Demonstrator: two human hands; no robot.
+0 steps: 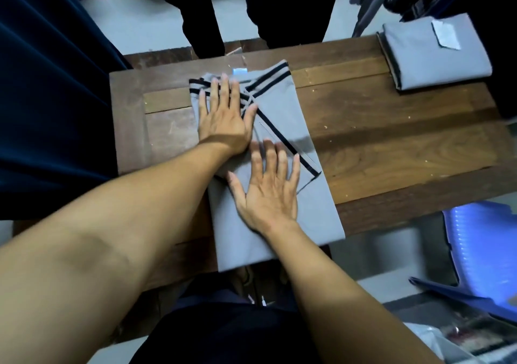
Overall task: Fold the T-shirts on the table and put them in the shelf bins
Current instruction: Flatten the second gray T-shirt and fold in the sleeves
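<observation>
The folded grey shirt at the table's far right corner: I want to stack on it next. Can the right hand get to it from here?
Probably yes. The right hand lies flat on the striped shirt, holding nothing, and only bare table separates it from the folded shirt.

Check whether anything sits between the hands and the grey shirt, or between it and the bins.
Nothing does: the left hand and right hand both lie flat on the grey shirt. The shelf bins are not in view, so that path cannot be judged.
</observation>
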